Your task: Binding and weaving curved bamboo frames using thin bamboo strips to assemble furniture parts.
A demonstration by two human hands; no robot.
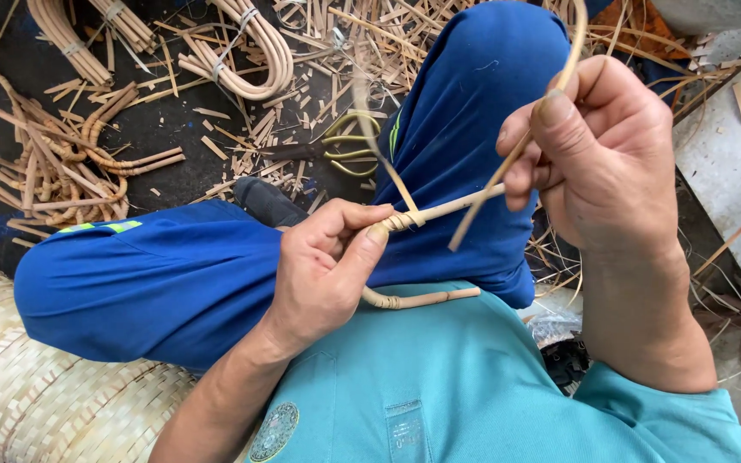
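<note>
My left hand (323,266) pinches a bent rattan cane piece (426,297) at a spot where a thin strip is wound around it (400,221). The cane's two ends stick out to the right, one above the other. My right hand (598,154) is closed on the thin rattan strip (508,163), which runs up past my thumb and down toward the wrapped joint. Both hands are held over my lap, above my blue trousers (448,129).
Bundles of bent cane loops (242,51) and piles of cut rattan scraps (62,163) lie on the dark floor. Yellow-handled shears (345,146) rest among the scraps. A woven mat (36,394) is at lower left, a grey slab (731,163) at right.
</note>
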